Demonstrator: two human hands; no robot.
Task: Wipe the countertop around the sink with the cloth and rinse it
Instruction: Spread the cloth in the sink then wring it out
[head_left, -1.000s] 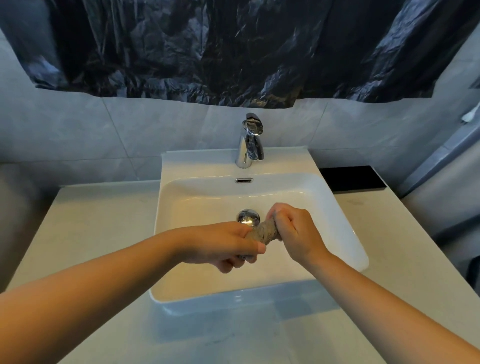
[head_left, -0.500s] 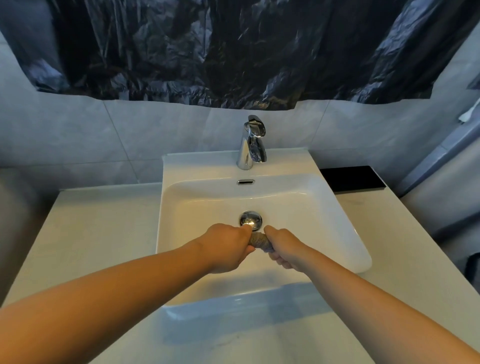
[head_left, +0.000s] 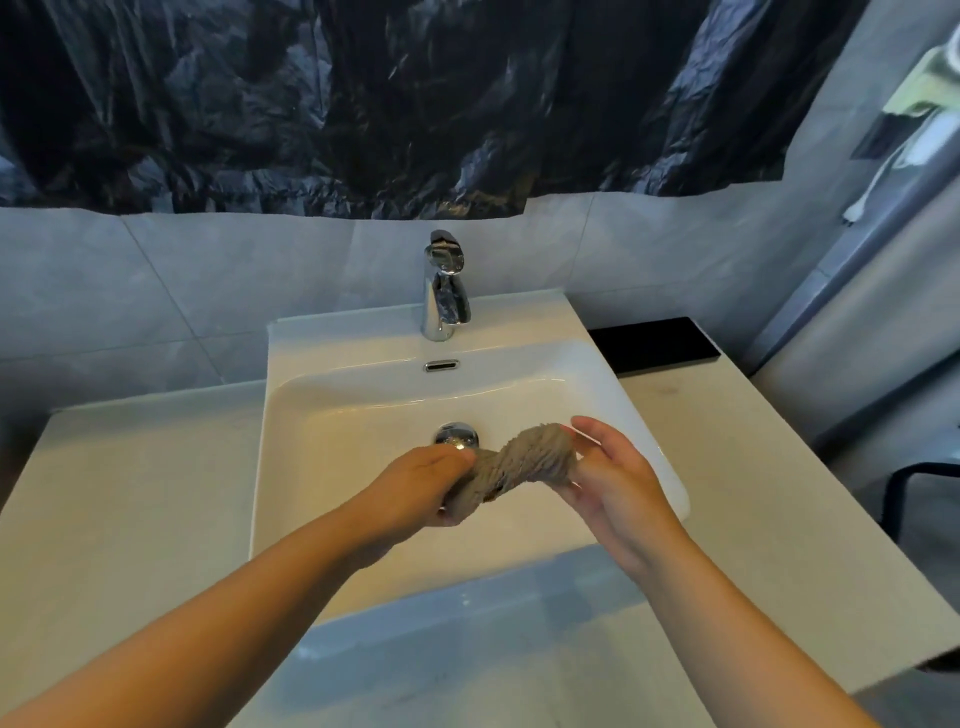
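Observation:
A grey-brown fuzzy cloth (head_left: 511, 467) hangs twisted over the white sink basin (head_left: 332, 431), stretched between both hands. My left hand (head_left: 421, 486) grips its left end in a closed fist. My right hand (head_left: 613, 478) holds the right end with the thumb and loosened fingers. The chrome drain plug (head_left: 456, 434) shows just behind the cloth. The chrome faucet (head_left: 445, 291) stands at the back of the basin with no water running. Pale countertop (head_left: 130, 493) lies on both sides of the sink.
A black flat tray (head_left: 654, 345) lies on the counter at the back right. Black plastic sheeting (head_left: 415, 104) covers the wall above the grey tiles. A dark chair frame (head_left: 924, 483) stands beyond the counter's right edge.
The hands have moved apart and the tightly wrung cloth has loosened and spread between them. My right hand's fingers have partly opened.

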